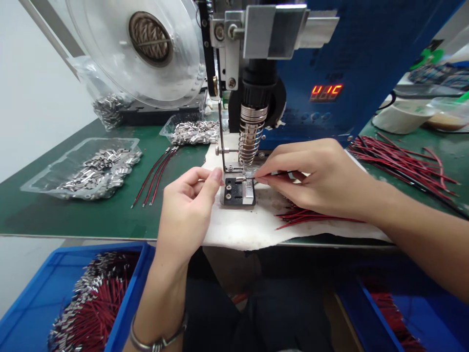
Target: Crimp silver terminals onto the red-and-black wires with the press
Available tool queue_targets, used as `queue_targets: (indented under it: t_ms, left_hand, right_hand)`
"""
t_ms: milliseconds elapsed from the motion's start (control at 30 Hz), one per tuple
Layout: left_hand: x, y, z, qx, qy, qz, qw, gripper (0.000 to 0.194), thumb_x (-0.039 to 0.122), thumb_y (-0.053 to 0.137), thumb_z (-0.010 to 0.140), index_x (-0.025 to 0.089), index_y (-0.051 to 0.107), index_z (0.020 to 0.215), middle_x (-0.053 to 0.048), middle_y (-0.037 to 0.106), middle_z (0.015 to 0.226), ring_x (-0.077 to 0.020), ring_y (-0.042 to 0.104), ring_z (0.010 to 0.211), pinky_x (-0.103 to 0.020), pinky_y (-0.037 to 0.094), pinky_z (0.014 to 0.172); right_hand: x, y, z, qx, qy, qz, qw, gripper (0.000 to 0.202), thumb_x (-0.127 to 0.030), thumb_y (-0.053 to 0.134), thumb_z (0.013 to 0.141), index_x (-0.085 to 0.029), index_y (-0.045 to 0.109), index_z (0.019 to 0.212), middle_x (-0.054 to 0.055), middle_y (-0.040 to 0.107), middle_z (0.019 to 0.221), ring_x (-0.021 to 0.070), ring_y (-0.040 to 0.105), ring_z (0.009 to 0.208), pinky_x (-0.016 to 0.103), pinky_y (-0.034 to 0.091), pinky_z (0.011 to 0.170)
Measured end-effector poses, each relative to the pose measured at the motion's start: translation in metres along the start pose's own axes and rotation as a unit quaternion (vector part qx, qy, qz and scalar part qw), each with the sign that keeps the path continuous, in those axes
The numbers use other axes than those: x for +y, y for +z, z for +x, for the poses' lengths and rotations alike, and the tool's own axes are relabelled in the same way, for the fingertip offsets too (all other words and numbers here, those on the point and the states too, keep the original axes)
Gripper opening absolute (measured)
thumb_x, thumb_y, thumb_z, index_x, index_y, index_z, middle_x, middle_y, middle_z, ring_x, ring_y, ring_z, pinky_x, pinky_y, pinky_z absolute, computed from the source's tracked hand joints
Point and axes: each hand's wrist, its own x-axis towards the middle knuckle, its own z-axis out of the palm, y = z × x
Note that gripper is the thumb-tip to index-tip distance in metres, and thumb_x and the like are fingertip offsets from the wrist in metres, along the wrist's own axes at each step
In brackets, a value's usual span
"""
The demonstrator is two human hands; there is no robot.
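My right hand (311, 171) pinches a thin wire (273, 174), mostly hidden by the fingers. The wire's end is at a small silvery metal piece (241, 179) on top of the black fixture block (227, 199), beneath a spring-wrapped machine head (252, 132). At the block's left side is my left hand (192, 203), thumb and forefinger pressed together; whatever is between them does not show. Under my right hand lies a bundle of red and black wires (304, 216) on a white cloth (242, 230).
A blue machine (311, 120) with a red display stands behind. Clear trays (40, 185) of metal parts and several finished-looking wires (156, 178) lie left. More red wires (399, 161) are at right. Blue bins (32, 288) sit below the table edge; a large reel (98, 54) stands back left.
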Motion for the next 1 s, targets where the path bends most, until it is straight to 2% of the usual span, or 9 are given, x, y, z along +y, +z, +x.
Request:
queue_targets:
  t_ms: [200, 300, 367, 467, 600, 700, 800, 900, 1000]
  left_hand:
    - [-0.002, -0.002, -0.001, 0.056, 0.021, -0.036, 0.998, 0.023, 0.032, 0.068, 0.089, 0.019, 0.061, 0.071, 0.007, 0.029, 0.046, -0.0059, 0.019, 0.040, -0.024, 0.011, 0.040]
    - [0.004, 0.002, -0.014, 0.111, 0.070, -0.036, 0.991, 0.022, 0.025, 0.067, 0.087, 0.017, 0.061, 0.066, 0.006, 0.031, 0.049, -0.0062, 0.023, 0.045, -0.023, 0.015, 0.042]
    - [0.010, 0.008, -0.029, 0.119, 0.075, -0.018, 0.990, 0.022, 0.024, 0.065, 0.087, 0.017, 0.063, 0.066, 0.004, 0.040, 0.051, -0.0063, 0.027, 0.046, -0.022, 0.020, 0.043]
    - [0.018, 0.021, -0.052, 0.056, 0.038, 0.009, 0.998, 0.017, 0.030, 0.066, 0.087, 0.019, 0.070, 0.075, 0.001, 0.055, 0.056, -0.0066, 0.033, 0.044, -0.022, 0.024, 0.041]
    - [0.021, 0.036, -0.067, -0.064, 0.004, 0.001, 0.998, 0.020, 0.038, 0.071, 0.086, 0.020, 0.075, 0.078, 0.004, 0.046, 0.046, -0.0071, 0.034, 0.041, -0.022, 0.025, 0.039]
    - [0.019, 0.041, -0.072, -0.064, 0.001, -0.024, 0.998, 0.031, 0.038, 0.068, 0.089, 0.019, 0.070, 0.064, 0.004, 0.039, 0.040, -0.0060, 0.033, 0.038, -0.021, 0.024, 0.037]
    - [0.017, 0.040, -0.079, -0.051, -0.006, -0.034, 0.998, 0.027, 0.039, 0.071, 0.087, 0.021, 0.075, 0.068, 0.005, 0.039, 0.039, -0.0048, 0.028, 0.037, -0.021, 0.021, 0.036]
    - [0.016, 0.036, -0.088, -0.063, -0.025, -0.028, 0.997, 0.019, 0.040, 0.071, 0.087, 0.024, 0.081, 0.080, 0.003, 0.056, 0.049, -0.0047, 0.032, 0.039, -0.020, 0.025, 0.037]
    - [0.014, 0.029, -0.096, -0.071, -0.021, 0.000, 0.997, 0.024, 0.040, 0.067, 0.090, 0.022, 0.079, 0.080, 0.000, 0.070, 0.063, -0.0061, 0.042, 0.042, -0.020, 0.036, 0.043]
  right_hand:
    - [0.000, -0.002, -0.002, 0.050, -0.062, -0.041, 0.996, 0.018, -0.014, 0.060, 0.093, -0.016, 0.078, 0.092, 0.006, 0.076, 0.086, 0.0147, 0.068, 0.072, 0.026, 0.052, 0.064]
    - [-0.010, -0.011, -0.001, 0.058, -0.061, -0.033, 0.996, 0.017, -0.015, 0.061, 0.094, -0.017, 0.078, 0.097, 0.005, 0.077, 0.088, 0.0135, 0.069, 0.072, 0.025, 0.053, 0.064]
    - [-0.021, -0.017, -0.001, 0.066, -0.059, -0.010, 0.996, 0.016, -0.015, 0.062, 0.093, -0.016, 0.078, 0.094, 0.004, 0.077, 0.086, 0.0124, 0.070, 0.070, 0.024, 0.054, 0.063]
    - [-0.044, -0.023, -0.001, 0.091, -0.017, 0.055, 0.994, 0.013, -0.015, 0.067, 0.091, -0.017, 0.079, 0.086, 0.001, 0.078, 0.081, 0.0108, 0.071, 0.068, 0.019, 0.055, 0.061]
    - [-0.070, -0.018, 0.001, 0.127, 0.109, 0.177, 0.970, 0.010, -0.013, 0.073, 0.084, -0.020, 0.079, 0.080, -0.003, 0.078, 0.078, 0.0101, 0.071, 0.065, 0.014, 0.056, 0.057]
    - [-0.076, -0.012, -0.002, 0.109, 0.153, 0.277, 0.942, 0.011, -0.016, 0.072, 0.086, -0.020, 0.079, 0.079, -0.003, 0.078, 0.079, 0.0098, 0.072, 0.067, 0.013, 0.056, 0.058]
    - [-0.074, -0.006, -0.008, 0.084, 0.198, 0.368, 0.905, 0.011, -0.022, 0.070, 0.088, -0.020, 0.079, 0.083, -0.001, 0.078, 0.080, 0.0112, 0.072, 0.069, 0.016, 0.057, 0.058]
    - [-0.071, -0.001, -0.015, 0.065, 0.243, 0.422, 0.871, 0.012, -0.028, 0.070, 0.089, -0.021, 0.078, 0.085, 0.000, 0.077, 0.078, 0.0130, 0.071, 0.064, 0.019, 0.055, 0.052]
    - [-0.069, 0.003, -0.020, 0.054, 0.246, 0.426, 0.869, 0.015, -0.032, 0.069, 0.090, -0.022, 0.078, 0.084, 0.001, 0.077, 0.080, 0.0141, 0.071, 0.069, 0.021, 0.057, 0.058]
